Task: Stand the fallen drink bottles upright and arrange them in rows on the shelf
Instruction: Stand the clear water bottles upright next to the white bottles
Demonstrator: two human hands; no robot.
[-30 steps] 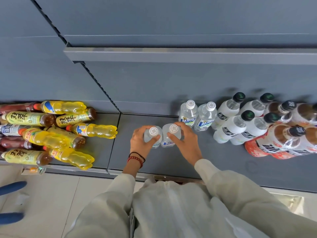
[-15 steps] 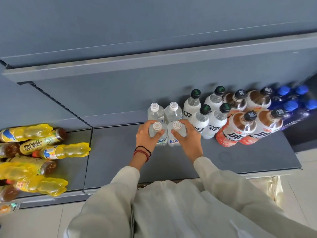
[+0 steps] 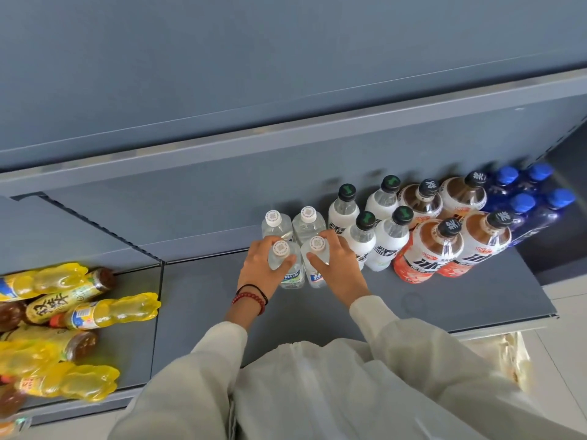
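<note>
Left hand (image 3: 259, 271), right hand (image 3: 336, 265) — round bottles (image 3: 291, 278)

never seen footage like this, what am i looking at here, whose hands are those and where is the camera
No machine here: a person works with bare hands. The single picture comes from a wide-angle camera worn on their head, looking forward and down, so you see their pale sleeves at the bottom. The left hand, with wrist bands, grips one small clear bottle; the right hand grips a second clear bottle beside it. Both stand upright on the grey shelf, just in front of two more clear bottles. To the right stand rows of white bottles with black caps, orange-labelled bottles and blue bottles. On the shelf section to the left, yellow and brown drink bottles lie on their sides in a heap.
</note>
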